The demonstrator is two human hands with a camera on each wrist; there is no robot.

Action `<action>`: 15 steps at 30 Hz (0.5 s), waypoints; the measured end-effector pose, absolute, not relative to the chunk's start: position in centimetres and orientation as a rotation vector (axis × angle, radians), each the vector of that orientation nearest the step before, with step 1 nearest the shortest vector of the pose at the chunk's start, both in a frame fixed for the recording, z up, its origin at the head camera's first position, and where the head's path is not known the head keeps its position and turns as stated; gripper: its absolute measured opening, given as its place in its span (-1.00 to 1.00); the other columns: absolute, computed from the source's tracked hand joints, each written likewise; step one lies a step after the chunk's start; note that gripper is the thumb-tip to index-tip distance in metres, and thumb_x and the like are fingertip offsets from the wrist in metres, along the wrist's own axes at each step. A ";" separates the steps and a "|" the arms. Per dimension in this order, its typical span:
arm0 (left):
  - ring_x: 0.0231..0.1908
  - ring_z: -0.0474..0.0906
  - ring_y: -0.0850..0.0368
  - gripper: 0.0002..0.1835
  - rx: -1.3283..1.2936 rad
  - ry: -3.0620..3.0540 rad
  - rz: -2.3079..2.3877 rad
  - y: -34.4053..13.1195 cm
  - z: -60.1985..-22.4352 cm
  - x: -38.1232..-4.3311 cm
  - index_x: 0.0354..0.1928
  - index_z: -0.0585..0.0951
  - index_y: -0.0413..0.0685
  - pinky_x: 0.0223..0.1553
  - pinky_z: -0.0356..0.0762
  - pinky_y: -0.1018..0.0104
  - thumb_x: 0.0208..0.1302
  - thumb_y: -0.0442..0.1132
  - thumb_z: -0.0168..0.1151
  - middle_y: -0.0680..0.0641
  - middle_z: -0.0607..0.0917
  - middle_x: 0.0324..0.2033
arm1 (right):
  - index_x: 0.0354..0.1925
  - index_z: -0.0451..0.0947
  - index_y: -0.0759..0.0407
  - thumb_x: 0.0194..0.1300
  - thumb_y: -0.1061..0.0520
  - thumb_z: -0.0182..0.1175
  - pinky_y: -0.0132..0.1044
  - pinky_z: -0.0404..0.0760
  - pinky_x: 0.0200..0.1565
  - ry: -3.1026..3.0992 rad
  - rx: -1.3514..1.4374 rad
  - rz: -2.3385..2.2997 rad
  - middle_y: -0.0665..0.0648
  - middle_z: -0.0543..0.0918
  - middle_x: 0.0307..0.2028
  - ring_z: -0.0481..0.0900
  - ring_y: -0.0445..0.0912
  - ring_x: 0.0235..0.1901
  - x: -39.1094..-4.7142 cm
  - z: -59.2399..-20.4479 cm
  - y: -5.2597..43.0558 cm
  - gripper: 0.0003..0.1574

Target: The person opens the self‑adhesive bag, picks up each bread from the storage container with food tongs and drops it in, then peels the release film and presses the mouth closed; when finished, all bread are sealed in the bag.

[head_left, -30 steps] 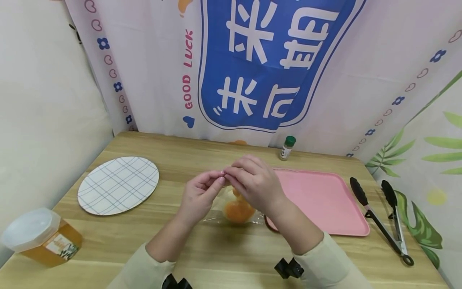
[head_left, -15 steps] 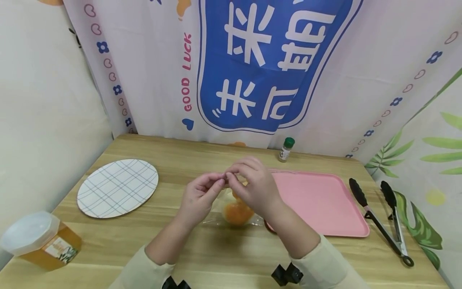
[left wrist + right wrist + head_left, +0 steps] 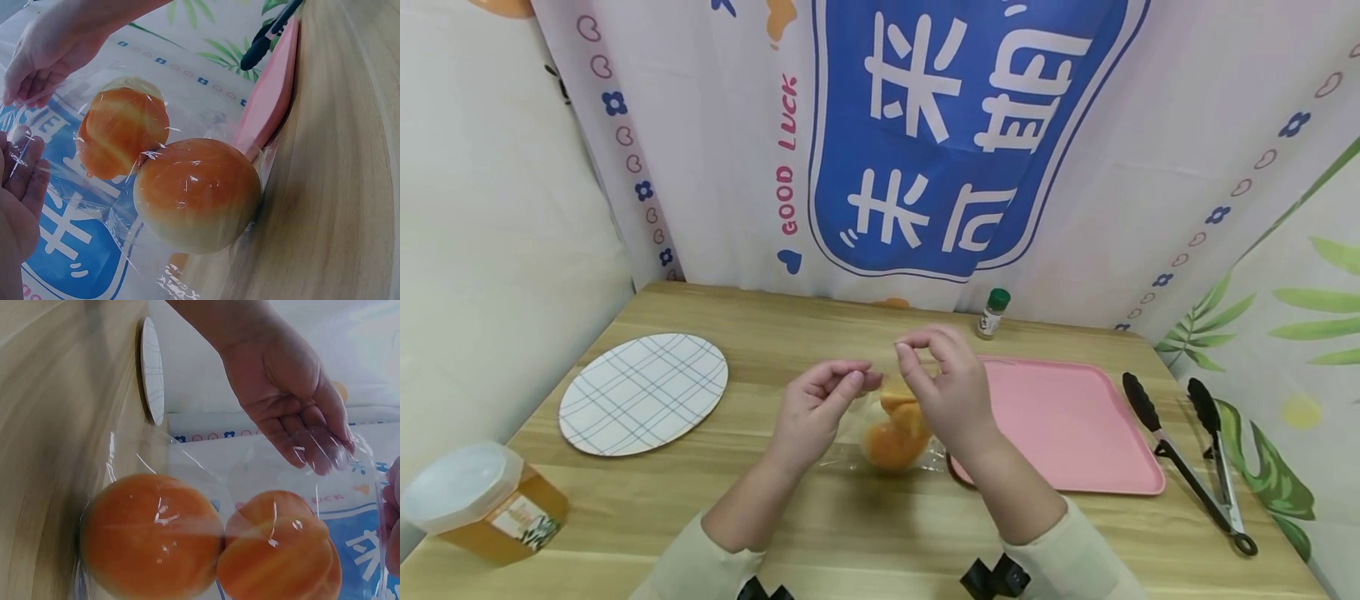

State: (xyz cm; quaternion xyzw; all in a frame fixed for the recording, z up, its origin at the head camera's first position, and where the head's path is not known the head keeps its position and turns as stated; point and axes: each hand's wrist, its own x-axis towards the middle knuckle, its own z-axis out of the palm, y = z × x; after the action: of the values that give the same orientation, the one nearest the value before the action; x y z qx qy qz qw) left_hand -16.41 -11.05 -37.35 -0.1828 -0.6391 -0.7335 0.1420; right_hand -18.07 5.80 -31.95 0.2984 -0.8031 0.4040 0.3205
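A clear plastic bag [image 3: 934, 455] stands on the wooden table in front of me, with bread inside. A glossy round bun [image 3: 197, 194] sits at the bottom, and a folded-looking roll [image 3: 278, 547] lies above it. With thumb and fingers my left hand [image 3: 812, 408] pinches the bag's upper edge, clearest in the right wrist view. My right hand [image 3: 955, 400] pinches the film on the other side, thumb and forefinger meeting. A short gap separates the hands. The thin film is hard to make out between them in the head view.
At right lie a pink tray [image 3: 1067, 425] and black-tipped tongs [image 3: 1195, 475]. A green-capped shaker [image 3: 993, 314] stands at the back. To the left are a round checked board [image 3: 643, 394] and a lidded amber tub [image 3: 486, 500]. A printed curtain [image 3: 730, 167] hangs behind.
My right hand has moved right, away from the left hand, opening a gap between their fingertips. More of the bread now shows between them. The left hand has barely moved.
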 end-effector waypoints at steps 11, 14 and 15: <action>-0.21 0.72 0.34 -0.74 -0.426 -1.854 -2.141 -11.0 -37.3 -16.5 -0.04 0.52 -0.58 0.03 0.63 0.42 0.40 -0.42 0.09 0.04 0.81 -0.28 | -0.32 0.65 0.28 0.24 0.28 0.30 -0.27 0.58 0.00 -2.103 0.664 1.166 0.16 0.70 -0.26 0.59 -0.02 -0.13 -18.3 -32.5 8.7 -0.96; -0.21 0.72 0.35 -0.74 -0.441 -1.840 -2.149 -11.0 -37.3 -16.5 -0.04 0.51 -0.60 0.03 0.63 0.44 0.41 -0.43 0.08 0.19 0.79 -0.31 | -0.34 0.65 0.30 0.20 0.36 0.30 -0.39 0.55 -0.01 -2.060 0.653 1.201 0.19 0.70 -0.28 0.59 -0.08 -0.16 -18.4 -32.7 9.4 -0.98; -0.21 0.72 0.35 -0.73 -0.446 -1.834 -2.153 -11.0 -37.3 -16.6 -0.04 0.50 -0.62 0.03 0.63 0.44 0.41 -0.43 0.07 0.25 0.78 -0.32 | -0.35 0.65 0.30 0.19 0.37 0.30 -0.44 0.53 -0.01 -2.047 0.639 1.215 0.20 0.70 -0.29 0.59 -0.13 -0.16 -18.4 -32.8 9.6 -0.97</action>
State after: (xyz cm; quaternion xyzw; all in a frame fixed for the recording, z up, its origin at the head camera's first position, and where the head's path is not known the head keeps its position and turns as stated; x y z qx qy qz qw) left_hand -16.59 -10.98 -37.33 -0.1542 -0.6343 -0.7447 0.1387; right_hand -18.39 9.58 -32.80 0.2446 -0.7835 0.4650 0.3319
